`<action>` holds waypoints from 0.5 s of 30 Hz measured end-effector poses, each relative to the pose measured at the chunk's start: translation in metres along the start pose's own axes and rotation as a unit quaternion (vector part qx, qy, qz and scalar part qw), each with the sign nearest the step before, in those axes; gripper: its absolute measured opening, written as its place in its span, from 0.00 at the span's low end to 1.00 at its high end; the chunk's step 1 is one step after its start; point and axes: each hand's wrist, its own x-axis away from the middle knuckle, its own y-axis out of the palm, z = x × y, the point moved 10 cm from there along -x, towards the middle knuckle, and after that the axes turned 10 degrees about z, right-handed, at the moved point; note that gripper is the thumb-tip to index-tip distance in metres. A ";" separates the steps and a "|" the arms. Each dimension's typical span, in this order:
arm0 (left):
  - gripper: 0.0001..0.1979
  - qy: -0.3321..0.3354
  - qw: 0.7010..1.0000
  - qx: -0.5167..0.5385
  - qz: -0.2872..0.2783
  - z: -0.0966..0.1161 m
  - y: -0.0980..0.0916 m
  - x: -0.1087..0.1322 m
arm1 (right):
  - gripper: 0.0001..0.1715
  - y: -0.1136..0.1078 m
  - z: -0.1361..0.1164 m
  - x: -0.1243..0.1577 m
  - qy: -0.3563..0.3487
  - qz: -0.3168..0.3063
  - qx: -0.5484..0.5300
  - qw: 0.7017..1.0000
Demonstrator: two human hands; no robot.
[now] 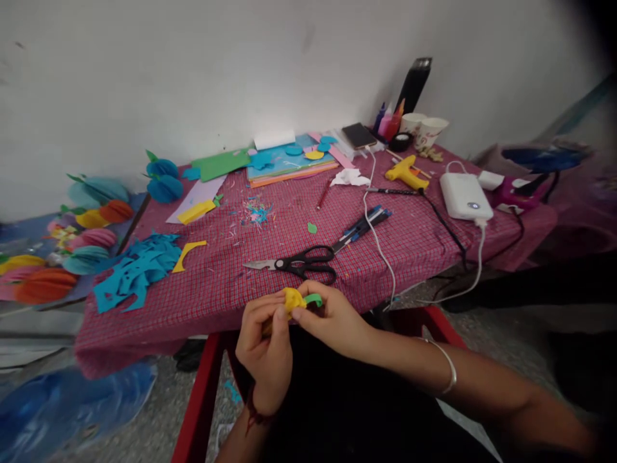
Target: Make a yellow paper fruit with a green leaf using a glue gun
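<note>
A small yellow paper piece [294, 299] with a curled green strip [314, 299] at its right side is held between both hands, just in front of the table's near edge. My left hand [266, 341] grips the yellow piece from the left, thumb and fingers pinched on it. From the right, my right hand [332, 321] pinches it where the green strip meets the yellow. Black-handled scissors [306, 260] lie on the cloth just beyond the hands, blades pointing left.
The checked cloth [284, 238] bears blue paper scraps [139, 267], a yellow glue gun [405, 172], a white power bank [465, 196] with cables, a craft knife [362, 228] and paper cups [430, 132]. Paper fruit shapes [45, 285] sit at the left.
</note>
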 end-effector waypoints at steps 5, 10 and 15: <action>0.07 0.101 0.994 -0.034 -0.002 0.016 0.000 0.003 | 0.09 0.006 0.014 0.001 0.051 -0.019 -0.070 0.996; 0.11 0.255 0.961 -0.035 -0.100 0.039 0.007 0.026 | 0.05 0.000 0.010 -0.003 0.018 0.003 -0.054 0.998; 0.15 0.248 0.964 -0.070 -0.057 0.054 -0.009 0.016 | 0.08 -0.014 -0.015 -0.005 -0.021 -0.019 0.009 1.000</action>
